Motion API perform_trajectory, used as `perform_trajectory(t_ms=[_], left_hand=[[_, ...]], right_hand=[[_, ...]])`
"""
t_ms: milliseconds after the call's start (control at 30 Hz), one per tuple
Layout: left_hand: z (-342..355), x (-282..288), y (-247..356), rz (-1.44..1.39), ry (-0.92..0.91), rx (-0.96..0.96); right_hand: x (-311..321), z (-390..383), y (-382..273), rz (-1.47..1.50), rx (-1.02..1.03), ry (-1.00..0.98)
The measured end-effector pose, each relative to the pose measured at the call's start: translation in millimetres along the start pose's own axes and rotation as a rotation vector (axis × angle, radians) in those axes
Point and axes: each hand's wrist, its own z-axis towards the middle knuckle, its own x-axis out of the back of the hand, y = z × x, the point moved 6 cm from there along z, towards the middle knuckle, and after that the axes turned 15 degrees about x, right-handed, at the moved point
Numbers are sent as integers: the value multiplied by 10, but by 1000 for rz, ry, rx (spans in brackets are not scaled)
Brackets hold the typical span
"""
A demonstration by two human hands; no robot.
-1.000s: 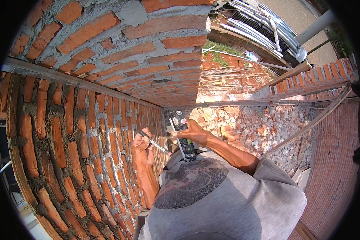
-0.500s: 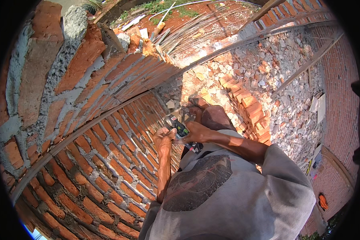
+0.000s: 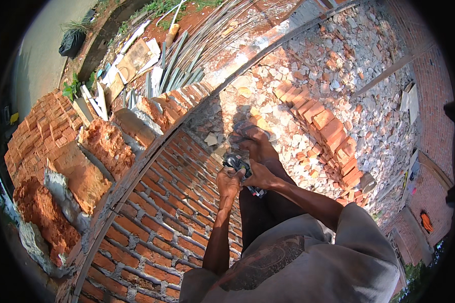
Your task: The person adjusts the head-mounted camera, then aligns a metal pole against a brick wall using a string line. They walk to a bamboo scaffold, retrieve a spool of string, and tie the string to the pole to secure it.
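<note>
Both hands are together low in front of my body. My left hand (image 3: 230, 182) is closed around a small black tool (image 3: 235, 163) with pale parts; whether it also holds the pen from the earlier frame is hidden. My right hand (image 3: 259, 175) grips the same tool from the right, thumb over it, and a bit of it shows below my fingers. My legs and feet are behind the tool, beside a mortared brick surface (image 3: 156, 222) with a wooden beam (image 3: 156, 149) along its edge.
Broken brick and mortar lumps (image 3: 101, 154) top the wall at left, beside stacked bricks (image 3: 40, 131). Planks and thin rods (image 3: 179, 60) lie beyond. At right are rubble (image 3: 369, 131), a brick pile (image 3: 323, 126), a long board (image 3: 389, 70) and a brick wall (image 3: 432, 111).
The view has swung down and along the wall, showing its broken top and my feet. My left hand, earlier raised with a pen apart from the tool, has come onto the tool.
</note>
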Motion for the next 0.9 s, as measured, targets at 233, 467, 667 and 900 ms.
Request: perform_trajectory(t_ms=[233,467,667,900], left_hand=[[595,59,-810,127,202,173],[523,23,-1650,891,412,29],[718,-100,-1916,1061,552,-126],[761,-137,-1765,1057,618,-110]], right_hand=[[426,876,1169,-72,-25,256],[875,2487,2554,97,-142,276],[1034,3717,2657,-178,-21,376],[934,4637,2570,-363,195,290]])
